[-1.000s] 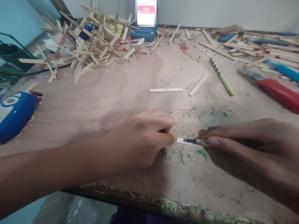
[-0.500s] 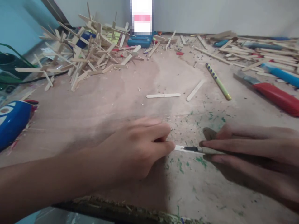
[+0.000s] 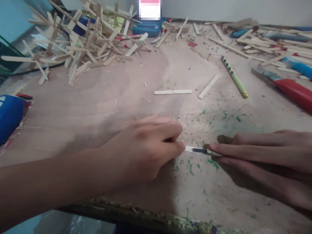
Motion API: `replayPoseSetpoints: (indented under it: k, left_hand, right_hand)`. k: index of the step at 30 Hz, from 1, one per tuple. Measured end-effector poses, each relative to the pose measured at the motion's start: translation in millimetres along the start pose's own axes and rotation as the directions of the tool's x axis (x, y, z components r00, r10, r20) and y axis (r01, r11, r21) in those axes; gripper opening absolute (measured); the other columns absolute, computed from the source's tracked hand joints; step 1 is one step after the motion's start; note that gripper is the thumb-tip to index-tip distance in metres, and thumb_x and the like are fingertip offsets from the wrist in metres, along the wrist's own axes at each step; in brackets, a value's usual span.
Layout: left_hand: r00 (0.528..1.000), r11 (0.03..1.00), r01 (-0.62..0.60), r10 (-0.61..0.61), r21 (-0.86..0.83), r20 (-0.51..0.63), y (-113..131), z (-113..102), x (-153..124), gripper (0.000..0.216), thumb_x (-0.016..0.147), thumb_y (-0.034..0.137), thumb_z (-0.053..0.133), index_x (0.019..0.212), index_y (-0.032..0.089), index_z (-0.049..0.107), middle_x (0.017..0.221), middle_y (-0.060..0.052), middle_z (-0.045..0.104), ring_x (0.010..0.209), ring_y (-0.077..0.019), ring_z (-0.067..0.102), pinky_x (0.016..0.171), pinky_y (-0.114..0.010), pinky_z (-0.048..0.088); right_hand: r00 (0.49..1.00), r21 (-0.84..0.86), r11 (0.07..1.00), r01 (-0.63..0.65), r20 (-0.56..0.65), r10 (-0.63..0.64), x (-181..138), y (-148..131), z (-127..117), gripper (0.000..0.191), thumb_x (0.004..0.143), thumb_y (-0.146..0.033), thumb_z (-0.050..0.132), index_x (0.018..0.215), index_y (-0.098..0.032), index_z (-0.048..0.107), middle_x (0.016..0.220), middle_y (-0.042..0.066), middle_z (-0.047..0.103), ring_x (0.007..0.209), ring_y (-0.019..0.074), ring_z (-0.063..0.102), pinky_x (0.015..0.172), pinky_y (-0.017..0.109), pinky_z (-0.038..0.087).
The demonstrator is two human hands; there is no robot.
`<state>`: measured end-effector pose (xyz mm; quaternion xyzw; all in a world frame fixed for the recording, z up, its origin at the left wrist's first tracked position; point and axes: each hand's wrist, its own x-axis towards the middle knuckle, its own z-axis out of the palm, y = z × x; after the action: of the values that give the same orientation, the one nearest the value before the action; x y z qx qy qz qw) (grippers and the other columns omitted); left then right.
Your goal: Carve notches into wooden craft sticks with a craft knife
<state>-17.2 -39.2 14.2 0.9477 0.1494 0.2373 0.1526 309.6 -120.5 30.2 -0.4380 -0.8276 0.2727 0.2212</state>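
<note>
- The tabletop spreads under everything; its near edge is crusted with shavings and passes below my left forearm, while a wide stretch of bare wood lies between that forearm and the clutter at the back.
- A tangled heap of joined sticks fills the back left, and a flatter pile of loose sticks crowds the back right.
- My left hand is curled, thumb and forefinger pinching a pale strip down on the wood.
- My right hand, coming in from the right, has its fingers closed round a slim knife, the dark blade over the strip, just beside my left fingertips.
- A dark green container stands at the left border; I can't tell what it holds.
- A blue box-like thing sits by the back wall, its inside hidden from me.
- A red-handled cutter lies at the right, near a yellow-green pencil.
- Two single sticks lie beyond my hands.
- Green shavings dot the wood around the strip.
</note>
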Motion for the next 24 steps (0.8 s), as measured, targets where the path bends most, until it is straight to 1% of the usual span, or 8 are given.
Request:
replayPoseSetpoints:
  k: [2, 5, 10, 14, 17, 20, 22, 24]
  left_hand:
    - [1.000, 1.000, 0.009, -0.008, -0.009, 0.020, 0, 0, 0, 0.037, 0.115, -0.001, 0.057, 0.091, 0.017, 0.079, 0.093, -0.003, 0.067, 0.082, -0.0190, 0.053, 0.078, -0.040, 0.042]
    - [1.000, 0.999, 0.018, -0.017, -0.035, 0.026, 0, -1, 0, 0.035, 0.114, 0.000, 0.060, 0.090, 0.016, 0.079, 0.092, -0.002, 0.065, 0.080, -0.0186, 0.050, 0.076, -0.040, 0.041]
    - [0.998, 0.997, 0.049, -0.046, -0.060, 0.051, 1, -2, 0, 0.037, 0.114, -0.001, 0.059, 0.089, 0.017, 0.079, 0.091, -0.002, 0.063, 0.080, -0.0188, 0.049, 0.073, -0.040, 0.040]
    - [0.999, 0.997, 0.041, -0.040, -0.058, 0.020, 1, -1, -2, 0.036, 0.115, 0.000, 0.060, 0.088, 0.018, 0.078, 0.093, -0.001, 0.064, 0.080, -0.0187, 0.048, 0.073, -0.040, 0.041]
    - [0.999, 0.998, 0.033, -0.032, -0.050, 0.007, 0, 2, -3, 0.036, 0.116, 0.001, 0.061, 0.088, 0.019, 0.077, 0.090, -0.001, 0.060, 0.079, -0.0189, 0.045, 0.075, -0.039, 0.043]
    - [1.000, 0.998, 0.014, -0.014, -0.057, -0.002, -3, 5, -4, 0.036, 0.114, 0.003, 0.060, 0.088, 0.021, 0.075, 0.087, -0.001, 0.058, 0.077, -0.0195, 0.045, 0.077, -0.038, 0.046]
    - [1.000, 0.998, 0.000, -0.002, -0.064, -0.024, -4, 7, -5, 0.035, 0.113, 0.003, 0.060, 0.088, 0.021, 0.075, 0.086, -0.001, 0.059, 0.076, -0.0196, 0.047, 0.076, -0.036, 0.046]
    - [1.000, 0.998, -0.004, 0.002, -0.068, -0.031, -6, 8, -4, 0.035, 0.111, 0.000, 0.059, 0.089, 0.021, 0.075, 0.085, -0.001, 0.060, 0.075, -0.0193, 0.047, 0.074, -0.036, 0.045]
  right_hand:
    - [1.000, 0.010, 1.000, 0.026, 0.002, -0.026, -1, 2, 0, 0.049, 0.128, -0.037, 0.058, 0.170, -0.060, 0.069, 0.095, -0.003, 0.086, 0.064, 0.0182, 0.077, 0.043, 0.036, 0.047]
    - [0.997, -0.009, 0.998, 0.069, 0.023, -0.069, -2, 6, 0, 0.047, 0.129, -0.034, 0.056, 0.170, -0.053, 0.071, 0.103, -0.001, 0.089, 0.067, 0.0155, 0.079, 0.046, 0.031, 0.049]
    - [0.993, -0.059, 0.991, 0.117, 0.013, -0.117, -2, 9, 0, 0.045, 0.130, -0.034, 0.051, 0.167, -0.045, 0.074, 0.101, 0.002, 0.089, 0.060, 0.0139, 0.073, 0.046, 0.031, 0.047]
    - [0.996, -0.071, 0.993, 0.093, 0.002, -0.093, -4, 8, 0, 0.043, 0.128, -0.031, 0.057, 0.164, -0.046, 0.076, 0.095, 0.002, 0.087, 0.057, 0.0165, 0.071, 0.045, 0.035, 0.046]
    - [0.998, -0.048, 0.996, 0.069, 0.017, -0.068, -2, 4, -1, 0.040, 0.129, -0.035, 0.055, 0.160, -0.046, 0.078, 0.090, 0.000, 0.083, 0.055, 0.0169, 0.069, 0.045, 0.036, 0.045]
    - [0.995, -0.066, 0.994, 0.088, 0.060, -0.084, 5, -3, -4, 0.036, 0.130, -0.032, 0.051, 0.149, -0.037, 0.081, 0.084, 0.000, 0.079, 0.053, 0.0152, 0.065, 0.046, 0.033, 0.046]
    - [0.990, -0.101, 0.988, 0.118, 0.083, -0.110, 9, -7, -5, 0.031, 0.129, -0.028, 0.054, 0.140, -0.030, 0.083, 0.081, -0.001, 0.078, 0.055, 0.0134, 0.066, 0.049, 0.031, 0.047]
    - [0.990, -0.118, 0.984, 0.132, 0.061, -0.125, 10, -8, -5, 0.030, 0.129, -0.027, 0.055, 0.138, -0.026, 0.084, 0.080, -0.001, 0.075, 0.055, 0.0113, 0.064, 0.050, 0.029, 0.044]
